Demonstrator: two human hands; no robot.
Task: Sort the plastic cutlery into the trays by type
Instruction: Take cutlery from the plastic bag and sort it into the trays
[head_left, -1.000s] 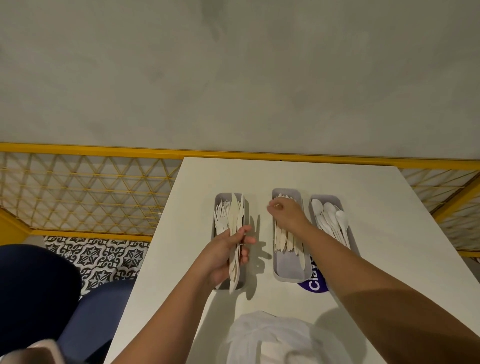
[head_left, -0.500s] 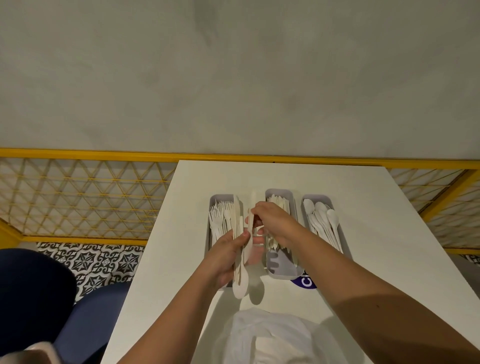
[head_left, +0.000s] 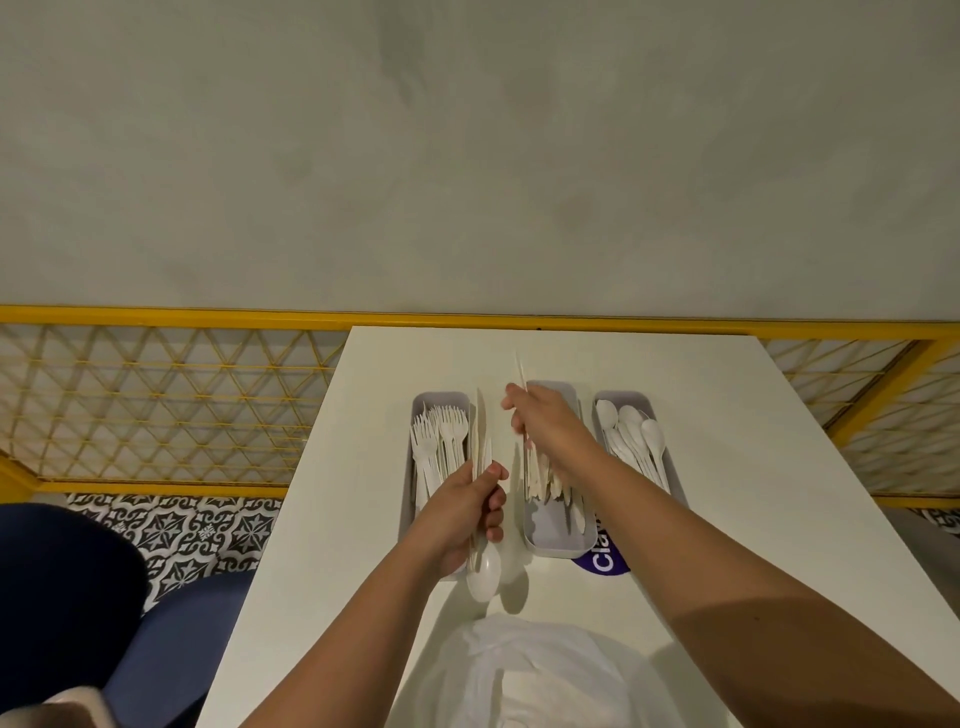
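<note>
Three grey trays stand side by side on the white table (head_left: 727, 415). The left tray (head_left: 422, 405) holds white forks (head_left: 441, 436), the middle tray (head_left: 550, 540) holds knives (head_left: 545, 483), and the right tray (head_left: 631, 399) holds spoons (head_left: 634, 431). My left hand (head_left: 462, 514) grips a bunch of mixed cutlery (head_left: 480, 447) over the gap between the left and middle trays; a spoon bowl (head_left: 484, 574) hangs below the fist and knife blades stick up above it. My right hand (head_left: 545, 421) hovers over the middle tray, pinching a single knife (head_left: 519, 371) that points away from me.
A white plastic bag (head_left: 535, 670) lies at the near table edge. A purple round sticker (head_left: 602, 556) shows by the middle tray. A yellow mesh railing (head_left: 156, 405) runs behind and to both sides. Blue seats (head_left: 78, 597) stand at lower left above a patterned floor.
My right hand pulled one knife out of the bunch in my left hand and carried it rightward over the middle tray. The left hand kept its place.
</note>
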